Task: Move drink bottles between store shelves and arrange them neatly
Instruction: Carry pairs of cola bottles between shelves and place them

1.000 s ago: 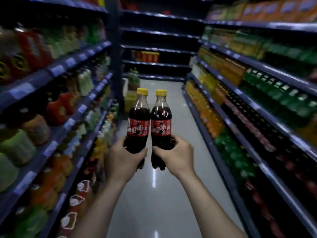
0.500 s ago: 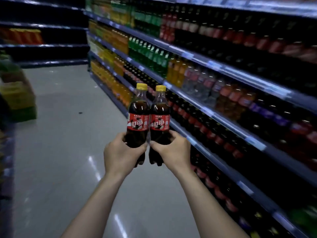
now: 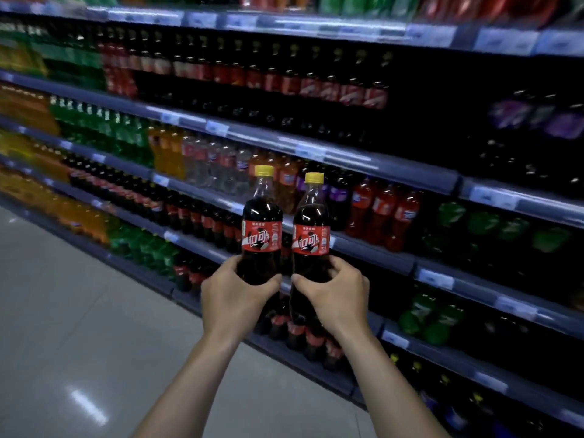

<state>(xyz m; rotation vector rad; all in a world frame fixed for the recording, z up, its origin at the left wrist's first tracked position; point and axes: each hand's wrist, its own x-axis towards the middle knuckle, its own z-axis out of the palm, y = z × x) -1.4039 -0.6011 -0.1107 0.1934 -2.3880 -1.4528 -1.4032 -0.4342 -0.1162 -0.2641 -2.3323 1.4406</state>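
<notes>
Two bare forearms reach up from the near edge, side by side over the pale glossy floor [image 3: 79, 327]. The left hand [image 3: 235, 297] wraps the lower body of the left bottle [image 3: 261, 227], thumb across the front and fingers [image 3: 221, 270] curled round the left side, so it is clenched on that bottle. The right hand [image 3: 336, 295] grips the right bottle [image 3: 311, 230] the same way, thumb pointing inward and fingers [image 3: 347, 267] closed round the right side. The two thumbs nearly meet between the bottles.

Both bottles are held in the air, upright and just beside each other, in front of the shelving and not resting on any shelf. Each is clear plastic filled with dark cola, with a yellow cap and a red label with white lettering; the left one stands slightly higher.

Beyond them the shelves [image 3: 395, 172] run from far left to near right in grey tiers with price tags on the edges. They are packed with drinks: small cola bottles low behind the hands, red bottles [image 3: 382, 216] to the right, green bottles [image 3: 433, 320] lower right, orange and green rows far left, all blurred. The upper right is too dark to read.
</notes>
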